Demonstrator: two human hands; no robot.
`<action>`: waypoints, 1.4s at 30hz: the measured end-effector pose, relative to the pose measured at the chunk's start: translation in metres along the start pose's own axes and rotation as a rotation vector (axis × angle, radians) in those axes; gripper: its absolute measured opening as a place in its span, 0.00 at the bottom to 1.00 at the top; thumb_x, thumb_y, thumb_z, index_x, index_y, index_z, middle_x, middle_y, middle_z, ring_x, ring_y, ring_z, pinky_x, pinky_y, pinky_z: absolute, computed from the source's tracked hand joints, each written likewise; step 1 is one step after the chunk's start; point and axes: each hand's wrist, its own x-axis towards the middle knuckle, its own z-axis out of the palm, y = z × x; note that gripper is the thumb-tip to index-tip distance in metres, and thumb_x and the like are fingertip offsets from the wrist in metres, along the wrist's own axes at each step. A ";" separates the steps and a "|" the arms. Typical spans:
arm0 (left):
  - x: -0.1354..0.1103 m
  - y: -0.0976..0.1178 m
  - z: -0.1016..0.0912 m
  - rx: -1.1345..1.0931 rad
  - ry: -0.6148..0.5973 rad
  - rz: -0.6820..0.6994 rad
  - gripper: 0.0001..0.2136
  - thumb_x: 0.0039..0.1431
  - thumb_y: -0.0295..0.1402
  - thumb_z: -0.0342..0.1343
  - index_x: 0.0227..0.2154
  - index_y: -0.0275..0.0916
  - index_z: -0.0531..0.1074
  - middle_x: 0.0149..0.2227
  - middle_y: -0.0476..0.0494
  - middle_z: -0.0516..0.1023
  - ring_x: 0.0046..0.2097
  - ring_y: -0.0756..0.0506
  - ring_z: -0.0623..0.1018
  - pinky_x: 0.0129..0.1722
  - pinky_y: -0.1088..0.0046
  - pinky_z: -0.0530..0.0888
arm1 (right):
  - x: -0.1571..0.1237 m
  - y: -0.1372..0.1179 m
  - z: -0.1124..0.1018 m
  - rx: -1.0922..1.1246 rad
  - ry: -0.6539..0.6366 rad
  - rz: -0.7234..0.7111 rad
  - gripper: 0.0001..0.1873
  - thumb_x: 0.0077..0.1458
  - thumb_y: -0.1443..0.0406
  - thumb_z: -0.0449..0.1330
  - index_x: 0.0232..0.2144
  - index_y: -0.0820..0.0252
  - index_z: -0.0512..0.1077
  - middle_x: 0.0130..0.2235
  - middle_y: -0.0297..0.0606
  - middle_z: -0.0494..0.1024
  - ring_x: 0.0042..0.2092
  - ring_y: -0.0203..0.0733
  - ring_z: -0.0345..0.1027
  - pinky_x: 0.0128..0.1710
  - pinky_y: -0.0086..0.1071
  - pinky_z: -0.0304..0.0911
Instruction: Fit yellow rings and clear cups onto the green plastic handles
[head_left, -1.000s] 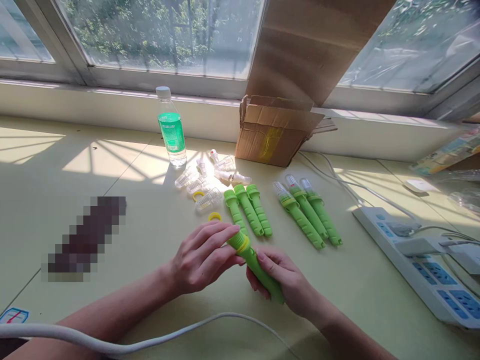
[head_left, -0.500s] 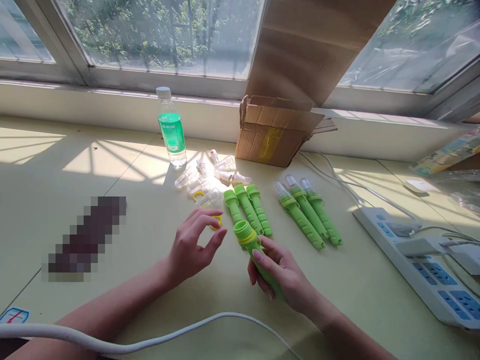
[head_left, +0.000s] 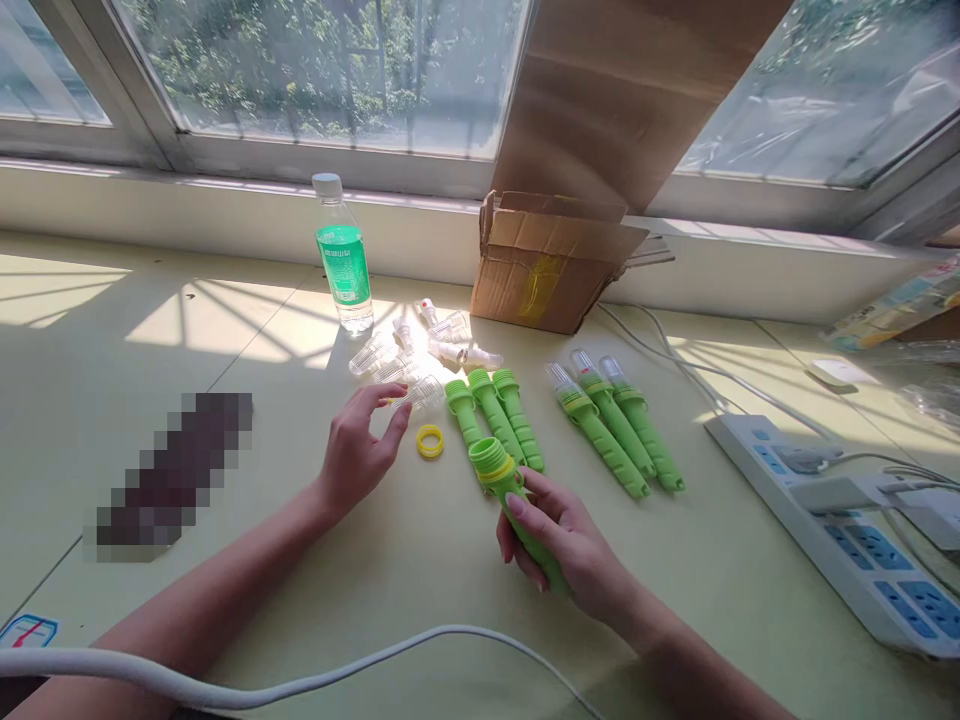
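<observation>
My right hand (head_left: 562,535) is wrapped round a green flashlight body (head_left: 517,510), its threaded open end tilted up and away, with a yellow ring around its neck. My left hand (head_left: 364,440) is over the table, thumb and fingers apart, beside a clear cap (head_left: 426,393); its fingertips partly cover the pieces there. A yellow ring (head_left: 430,441) lies on the table to the right of that hand. Three more green bodies (head_left: 495,415) lie just beyond the held one, uncapped. Farther right are three green flashlights (head_left: 607,425) with clear caps on.
Clear caps and white inserts (head_left: 465,355) lie in sunlight near a water bottle (head_left: 345,260). Behind stands a cardboard box (head_left: 551,265). A power strip (head_left: 832,530) with plugs is at right. A white cable (head_left: 360,668) crosses the foreground, and a pixelated dark patch is at left.
My left hand has moved left and slightly away from me, off the yellow ring, toward the clear caps. My right hand holds the green body almost still.
</observation>
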 end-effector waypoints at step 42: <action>0.119 -0.007 0.058 0.557 -0.573 0.409 0.15 0.52 0.21 0.53 0.44 0.36 0.69 0.41 0.36 0.77 0.52 0.36 0.69 0.49 0.55 0.64 | 0.001 -0.001 -0.001 0.027 -0.019 0.018 0.15 0.59 0.55 0.54 0.41 0.61 0.64 0.21 0.31 0.72 0.13 0.26 0.53 0.12 0.21 0.47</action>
